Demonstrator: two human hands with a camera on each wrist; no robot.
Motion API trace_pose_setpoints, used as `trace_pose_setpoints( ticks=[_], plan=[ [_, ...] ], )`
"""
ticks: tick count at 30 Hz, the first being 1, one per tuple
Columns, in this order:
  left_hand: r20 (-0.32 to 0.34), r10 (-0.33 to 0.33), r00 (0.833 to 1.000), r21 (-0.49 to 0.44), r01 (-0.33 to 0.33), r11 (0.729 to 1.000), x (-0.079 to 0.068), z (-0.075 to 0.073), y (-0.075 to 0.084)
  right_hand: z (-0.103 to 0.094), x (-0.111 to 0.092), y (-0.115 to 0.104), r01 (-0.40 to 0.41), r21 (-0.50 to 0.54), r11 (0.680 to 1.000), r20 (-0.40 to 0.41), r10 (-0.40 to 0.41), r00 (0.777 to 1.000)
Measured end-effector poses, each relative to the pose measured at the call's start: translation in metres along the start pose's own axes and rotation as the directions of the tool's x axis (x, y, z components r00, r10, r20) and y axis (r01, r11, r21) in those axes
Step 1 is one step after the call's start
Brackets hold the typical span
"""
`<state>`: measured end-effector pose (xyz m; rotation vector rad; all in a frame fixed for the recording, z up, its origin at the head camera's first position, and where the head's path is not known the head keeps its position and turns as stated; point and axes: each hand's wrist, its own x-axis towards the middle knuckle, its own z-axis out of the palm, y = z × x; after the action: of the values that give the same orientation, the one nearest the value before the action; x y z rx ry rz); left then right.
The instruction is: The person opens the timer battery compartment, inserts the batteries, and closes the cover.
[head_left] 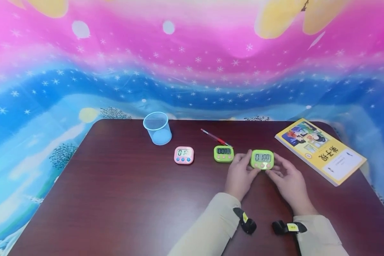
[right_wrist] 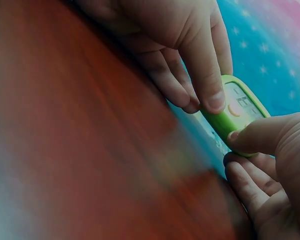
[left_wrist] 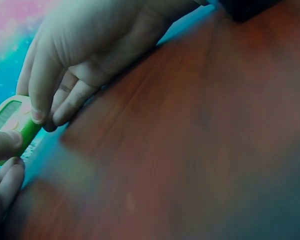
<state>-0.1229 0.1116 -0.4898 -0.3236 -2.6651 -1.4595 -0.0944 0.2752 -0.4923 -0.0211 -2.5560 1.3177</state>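
Note:
A green digital timer [head_left: 262, 160] stands between my two hands, its display reading 01 00. My left hand [head_left: 240, 174] grips its left edge, the thumb at the lower front. From the other side my right hand [head_left: 289, 181] pinches the right edge. In the left wrist view the same timer [left_wrist: 9, 116] is partly cut off by the frame, with fingertips on its rim. Thumbs rest along the button side of the timer [right_wrist: 240, 102] in the right wrist view. A second green timer [head_left: 223, 154] sits just left of my left hand.
A pink timer [head_left: 184, 155] with blue buttons lies farther left on the dark brown table [head_left: 131, 199]. Behind it stands a light blue mesh pen holder [head_left: 161, 131]. A red pen [head_left: 216, 137] lies behind the second green timer. A yellow book [head_left: 320, 149] is at the right.

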Motion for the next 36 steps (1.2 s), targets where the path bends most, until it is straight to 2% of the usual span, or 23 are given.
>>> trace_pose_setpoints(
  ticks=[6, 9, 16, 28, 36],
  plan=[
    [0.001, -0.036, 0.999, 0.135, 0.036, 0.990, 0.021, 0.015, 0.009, -0.011, 0.018, 0.011, -0.033, -0.051, 0.998, -0.005, 0.033, 0.999],
    [-0.008, -0.045, 0.999, 0.173, 0.045, 0.984, 0.025, 0.017, 0.011, -0.013, 0.024, 0.013, -0.027, -0.071, 0.997, -0.005, 0.026, 1.000],
    [-0.004, -0.010, 1.000, 0.272, 0.011, 0.962, 0.031, 0.020, 0.009, -0.017, 0.030, 0.013, -0.035, -0.131, 0.991, 0.012, 0.037, 0.999],
    [0.039, 0.050, 0.998, 0.358, -0.061, 0.932, 0.036, 0.016, 0.009, -0.018, 0.033, 0.012, -0.069, -0.215, 0.974, 0.014, 0.073, 0.997],
    [0.056, 0.059, 0.997, 0.355, -0.076, 0.932, 0.035, 0.018, 0.008, -0.020, 0.032, 0.013, -0.072, -0.234, 0.970, 0.021, 0.079, 0.997]
  ],
)
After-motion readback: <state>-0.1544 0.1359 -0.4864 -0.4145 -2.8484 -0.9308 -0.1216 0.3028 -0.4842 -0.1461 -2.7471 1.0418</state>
